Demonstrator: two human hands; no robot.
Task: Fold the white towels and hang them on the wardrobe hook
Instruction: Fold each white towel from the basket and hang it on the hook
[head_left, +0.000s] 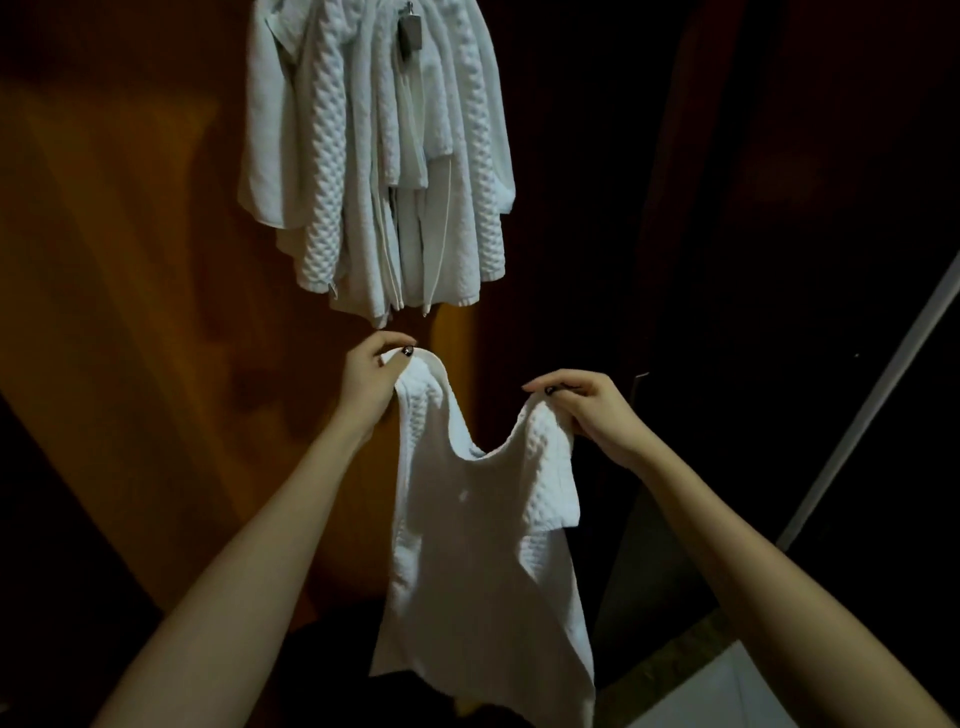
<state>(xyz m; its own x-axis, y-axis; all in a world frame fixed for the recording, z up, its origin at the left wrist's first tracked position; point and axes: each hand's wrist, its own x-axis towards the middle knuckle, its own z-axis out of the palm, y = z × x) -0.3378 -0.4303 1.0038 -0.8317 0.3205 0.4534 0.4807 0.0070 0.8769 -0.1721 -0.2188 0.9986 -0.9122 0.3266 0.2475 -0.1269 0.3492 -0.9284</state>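
A white waffle-textured towel (483, 561) hangs in the air in front of me, held up by its two top corners and sagging between them. My left hand (371, 382) pinches the left corner. My right hand (587, 410) pinches the right corner, a little lower. Above them, several white towels (374, 156) hang in a bunch from a metal wardrobe hook (409, 28) at the top of the frame. The hook is mostly covered by the cloth.
The towels hang against a brown wooden wardrobe door (130, 260). To the right is a dark opening, with a pale slanted bar (878, 400). A light surface (737, 696) shows at the bottom right.
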